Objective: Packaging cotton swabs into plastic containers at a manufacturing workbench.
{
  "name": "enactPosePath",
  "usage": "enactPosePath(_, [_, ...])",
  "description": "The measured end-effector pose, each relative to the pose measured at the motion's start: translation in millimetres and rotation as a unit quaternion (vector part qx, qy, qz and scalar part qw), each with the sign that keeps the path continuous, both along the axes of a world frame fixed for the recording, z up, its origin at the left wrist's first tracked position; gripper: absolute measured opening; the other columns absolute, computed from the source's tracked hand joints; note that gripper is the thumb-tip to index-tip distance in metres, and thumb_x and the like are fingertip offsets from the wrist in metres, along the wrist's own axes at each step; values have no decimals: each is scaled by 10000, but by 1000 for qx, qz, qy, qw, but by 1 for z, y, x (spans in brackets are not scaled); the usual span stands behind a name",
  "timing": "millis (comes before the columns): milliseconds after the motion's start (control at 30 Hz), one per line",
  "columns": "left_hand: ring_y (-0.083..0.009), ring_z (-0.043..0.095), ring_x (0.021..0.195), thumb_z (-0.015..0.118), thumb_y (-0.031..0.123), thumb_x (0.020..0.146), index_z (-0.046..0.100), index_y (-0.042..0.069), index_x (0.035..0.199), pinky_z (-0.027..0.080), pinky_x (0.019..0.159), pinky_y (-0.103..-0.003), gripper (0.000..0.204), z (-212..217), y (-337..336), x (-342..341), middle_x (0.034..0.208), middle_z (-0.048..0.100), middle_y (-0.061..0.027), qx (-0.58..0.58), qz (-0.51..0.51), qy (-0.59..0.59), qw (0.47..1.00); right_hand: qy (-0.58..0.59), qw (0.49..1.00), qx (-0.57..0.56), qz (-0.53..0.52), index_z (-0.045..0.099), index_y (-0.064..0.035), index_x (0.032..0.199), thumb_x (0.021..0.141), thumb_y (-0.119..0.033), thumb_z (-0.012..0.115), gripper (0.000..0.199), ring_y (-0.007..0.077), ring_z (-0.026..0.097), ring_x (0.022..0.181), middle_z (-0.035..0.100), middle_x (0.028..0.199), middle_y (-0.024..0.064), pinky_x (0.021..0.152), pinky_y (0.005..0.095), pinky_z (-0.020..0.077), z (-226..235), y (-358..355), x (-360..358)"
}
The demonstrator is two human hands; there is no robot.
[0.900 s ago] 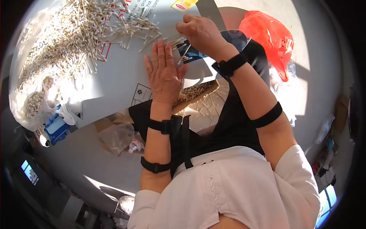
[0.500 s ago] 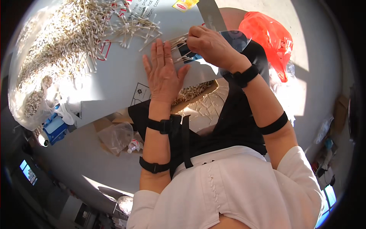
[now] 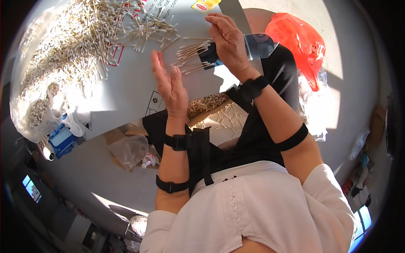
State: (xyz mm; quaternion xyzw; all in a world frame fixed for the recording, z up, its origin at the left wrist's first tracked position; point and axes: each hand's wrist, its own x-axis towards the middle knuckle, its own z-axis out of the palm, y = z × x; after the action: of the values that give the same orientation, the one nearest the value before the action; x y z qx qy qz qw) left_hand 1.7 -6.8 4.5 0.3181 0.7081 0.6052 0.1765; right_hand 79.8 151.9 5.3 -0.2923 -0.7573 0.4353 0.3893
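Note:
A small row of cotton swabs (image 3: 190, 51) lies on the grey board (image 3: 126, 107), their right tips over a dark blue-and-clear plastic pouch (image 3: 206, 56). To the left of them my left hand (image 3: 171, 89) is raised on edge, fingers stretched out and holding nothing. My right hand (image 3: 230, 45) hovers over the pouch, hiding its middle. Its fingers are loosely bent and apart, with nothing seen in them. A single swab (image 3: 196, 38) lies just left of its thumb. More loose swabs (image 3: 158, 29) are scattered farther off.
A huge heap of swabs (image 3: 80, 38) spills from a clear bag at the left. A yellow packet (image 3: 205, 5) lies at the far edge. Beyond the board on the right hangs a red plastic bag (image 3: 297, 42). Below, a box holds more swabs (image 3: 225, 120); a blue pack (image 3: 62, 141) sits lower left.
My left hand has lifted off the board and drawn back left, turning on edge. My right hand has opened and moved slightly up, uncovering the row of swabs.

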Motion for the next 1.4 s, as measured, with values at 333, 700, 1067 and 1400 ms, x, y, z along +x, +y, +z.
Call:
enactPosePath(333, [-266, 303, 1435, 505, 241, 1018, 295, -29, 1490, 217, 1180, -403, 583, 1, 39, 12, 1538, 319, -193, 138, 32, -143, 980, 48, 988, -131, 64, 655, -1, 1127, 949, -23, 569, 199, 188, 580, 1132, 600, 1272, 86, 977, 267, 444, -7, -10, -5])
enactPosePath(700, [-378, 240, 1457, 661, 276, 864, 346, -4, 1478, 185, 1188, -488, 745, 3, 11, -5, 1557, 280, -216, -220, -89, 356, 904, -134, 959, 210, 137, 661, -75, 781, 724, -41, 679, 69, 265, 566, 1044, 611, 1092, 59, 882, 370, 492, 3, 9, 15])
enactPosePath(1067, [-339, 263, 1445, 713, 532, 785, 348, 55, 1477, 166, 1173, -554, 916, 12, 30, -21, 1540, 325, -133, -251, -148, 435, 852, -113, 977, 135, 119, 658, -2, 875, 807, -17, 678, 72, 240, 592, 1022, 599, 1150, 77, 872, 327, 496, 6, 3, 26])
enactPosePath(1400, [-322, 316, 1383, 718, 427, 815, 366, 54, 1460, 194, 1168, -527, 824, 10, 24, 2, 1416, 430, -103, -320, -138, 474, 808, 101, 971, -218, -11, 635, 19, 1153, 960, 0, 538, 217, 149, 559, 1151, 578, 1297, 90, 994, 266, 445, 0, -37, 40])
